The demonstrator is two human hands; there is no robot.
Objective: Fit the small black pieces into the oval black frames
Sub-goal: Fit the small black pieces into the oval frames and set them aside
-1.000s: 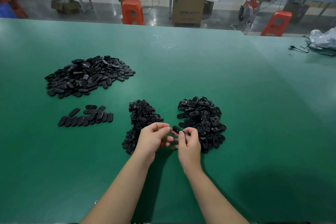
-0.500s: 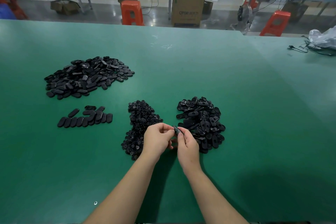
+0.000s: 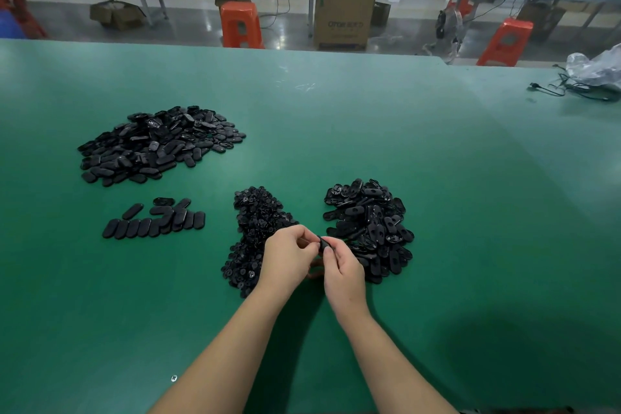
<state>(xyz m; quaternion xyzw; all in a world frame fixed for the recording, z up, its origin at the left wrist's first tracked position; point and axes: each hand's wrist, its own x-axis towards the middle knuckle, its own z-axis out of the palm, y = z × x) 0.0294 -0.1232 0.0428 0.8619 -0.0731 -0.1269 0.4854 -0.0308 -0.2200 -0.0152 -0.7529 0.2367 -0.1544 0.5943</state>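
Note:
My left hand [image 3: 289, 255] and my right hand [image 3: 342, 267] meet low in the middle of the green table, pinching one oval black frame [image 3: 324, 243] between their fingertips. Whether a small piece sits in it is hidden by the fingers. A pile of small black pieces [image 3: 255, 232] lies just left of my left hand. A heap of oval black frames [image 3: 373, 225] lies right of my right hand. Farther left, a short row of ovals [image 3: 154, 223] lies flat, and a large heap of ovals [image 3: 158, 144] sits behind it.
The green table [image 3: 437, 178] stretches wide around the piles. A black cable and a plastic bag [image 3: 591, 77] lie at the far right. Beyond the far edge stand orange stools [image 3: 240, 25], a cardboard box [image 3: 346, 13] and a bench.
Both hands have drawn closer together and shifted slightly away from me. The oval frame, first held by the right hand alone, is now pinched by both.

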